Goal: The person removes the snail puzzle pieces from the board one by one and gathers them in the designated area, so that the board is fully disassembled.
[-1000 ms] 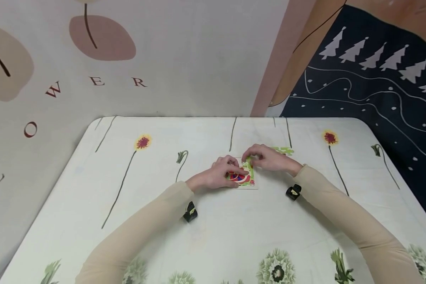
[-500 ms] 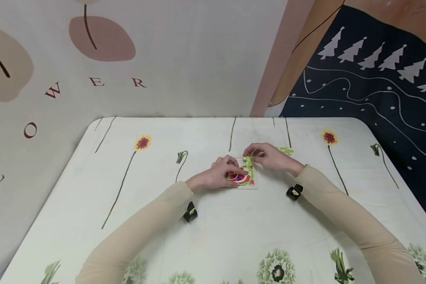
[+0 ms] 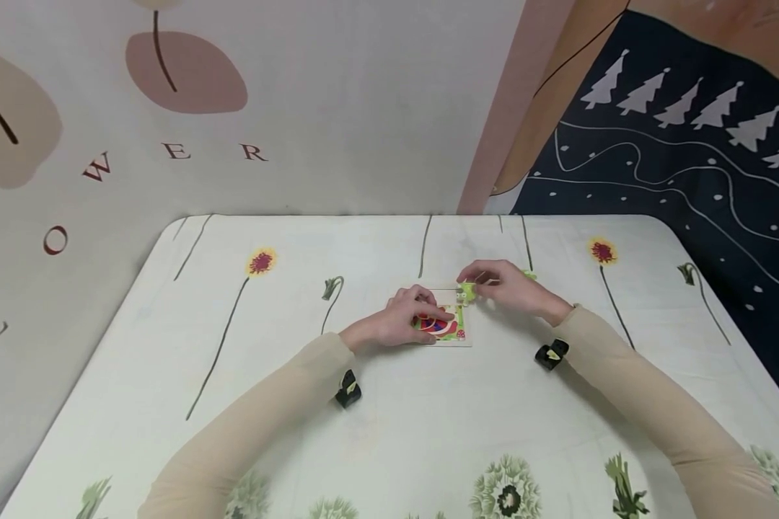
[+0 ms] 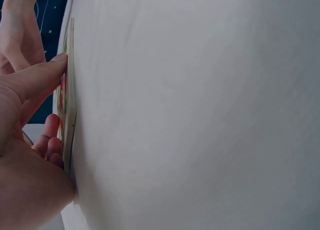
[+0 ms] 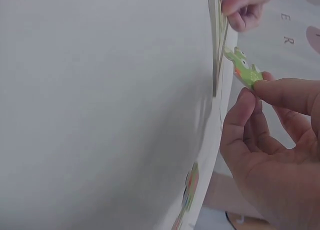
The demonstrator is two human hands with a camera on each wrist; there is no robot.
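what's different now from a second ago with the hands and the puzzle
The right hand has moved rightward, carrying the pinched green piece off the far right corner of the board. The left hand stays on the board, which has not visibly moved.

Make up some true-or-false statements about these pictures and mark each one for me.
1. The right hand pinches a green puzzle piece with printed eyes. True.
2. The left hand is lifted clear of the puzzle board. False: it rests on it.
3. The pinched piece lies flat inside the board. False: it is held up, tilted.
4. Another piece lies on the flower-print tablecloth. True.
5. Both sleeves are dark blue. False: they are beige.
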